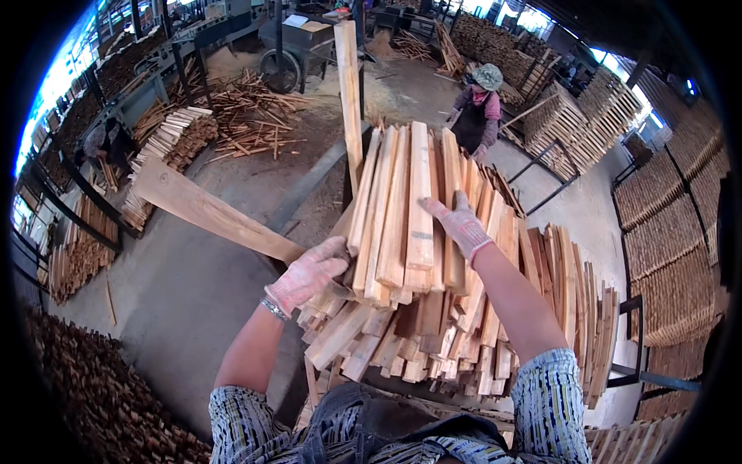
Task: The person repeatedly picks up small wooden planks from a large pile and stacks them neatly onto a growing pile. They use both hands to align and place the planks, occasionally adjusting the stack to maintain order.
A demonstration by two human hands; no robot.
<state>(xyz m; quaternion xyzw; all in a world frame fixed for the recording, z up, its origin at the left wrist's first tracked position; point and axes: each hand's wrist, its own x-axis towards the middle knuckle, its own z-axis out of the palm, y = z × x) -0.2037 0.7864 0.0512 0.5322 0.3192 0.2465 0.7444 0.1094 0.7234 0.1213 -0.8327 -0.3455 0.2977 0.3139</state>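
A heap of pale sawn wooden strips [420,224] lies in front of me, its upper layer pointing away from me. My left hand [309,274], in a dusty whitish-pink glove, is curled against the left edge of that upper layer; the undersides of its fingers are hidden. On top of the strips, toward their right side, rests my right hand [460,224] in a similar glove, thumb and fingers apart. Beside my left hand a wide wooden plank [212,210] slants up to the left. Another long board [349,93] stands upright just beyond the heap.
Across the heap stands a co-worker [478,112] in a patterned hat. Stacked lumber [668,232] rises at right. Loose wood scraps [251,116] and a wheeled cart [297,50] are farther off at left. A dark metal frame [632,340] borders the heap's right.
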